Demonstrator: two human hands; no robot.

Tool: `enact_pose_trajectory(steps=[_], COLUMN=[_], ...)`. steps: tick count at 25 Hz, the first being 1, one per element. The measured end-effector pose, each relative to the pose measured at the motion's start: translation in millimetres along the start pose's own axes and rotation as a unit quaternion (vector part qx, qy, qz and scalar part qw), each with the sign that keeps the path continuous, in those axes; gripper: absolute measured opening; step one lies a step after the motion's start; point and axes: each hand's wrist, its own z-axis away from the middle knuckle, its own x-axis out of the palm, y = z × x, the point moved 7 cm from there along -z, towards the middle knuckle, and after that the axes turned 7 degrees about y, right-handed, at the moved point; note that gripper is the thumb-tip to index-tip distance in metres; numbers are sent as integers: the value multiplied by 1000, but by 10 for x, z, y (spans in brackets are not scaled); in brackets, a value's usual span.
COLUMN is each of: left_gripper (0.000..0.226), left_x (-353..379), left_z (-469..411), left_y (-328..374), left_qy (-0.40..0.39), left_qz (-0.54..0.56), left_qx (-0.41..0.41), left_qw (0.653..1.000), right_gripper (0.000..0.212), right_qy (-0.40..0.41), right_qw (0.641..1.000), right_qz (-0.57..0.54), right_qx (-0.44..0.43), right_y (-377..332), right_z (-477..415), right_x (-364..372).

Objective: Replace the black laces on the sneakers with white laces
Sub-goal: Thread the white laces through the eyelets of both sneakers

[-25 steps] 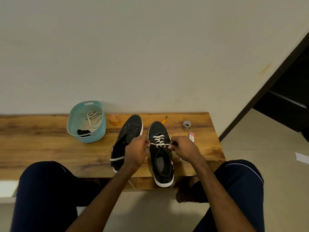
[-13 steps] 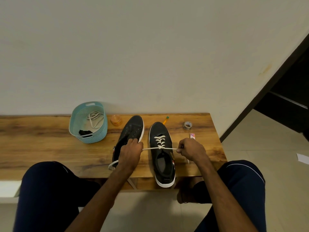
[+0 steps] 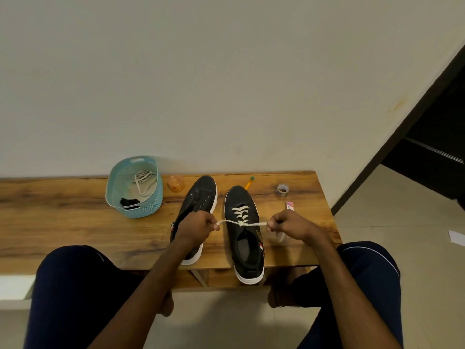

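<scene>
Two black sneakers with white soles stand side by side on the wooden bench (image 3: 63, 222). The right sneaker (image 3: 245, 238) carries a white lace (image 3: 240, 212) crossed through its eyelets. The left sneaker (image 3: 201, 195) has bare eyelets. My left hand (image 3: 195, 229) pinches one end of that lace, and my right hand (image 3: 289, 224) pinches the other end. The lace runs taut between them across the right shoe's tongue. My left hand and forearm cover the left sneaker's heel part.
A teal basket (image 3: 151, 210) at the back left holds another white lace (image 3: 144, 181) and a black lace (image 3: 129, 202). An orange lidded jar (image 3: 176, 183), a pencil (image 3: 249, 182), a tape roll (image 3: 282, 190) and a small pink packet (image 3: 289, 205) lie around the shoes. My knees flank the bench's front edge.
My hands have moved apart, left going left and right going right, drawing the white lace ends out tight across the right sneaker.
</scene>
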Motion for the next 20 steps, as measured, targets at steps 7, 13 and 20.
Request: enact_pose_trajectory(steps=[7, 13, 20], left_gripper=[24, 16, 32], left_x=[35, 192, 119], left_z=[59, -38, -49], left_y=[540, 515, 462], left_qy=[0, 132, 136], left_qz=[456, 494, 251], left_qx=[-58, -74, 19], left_qw=[888, 856, 958], right_gripper=[23, 24, 37], right_qy=[45, 133, 117], right_qw=[932, 892, 912], right_qz=[-357, -431, -392], right_qx=[-41, -39, -22], right_y=[-439, -399, -369], right_z=[36, 17, -93], right_x=[316, 346, 405])
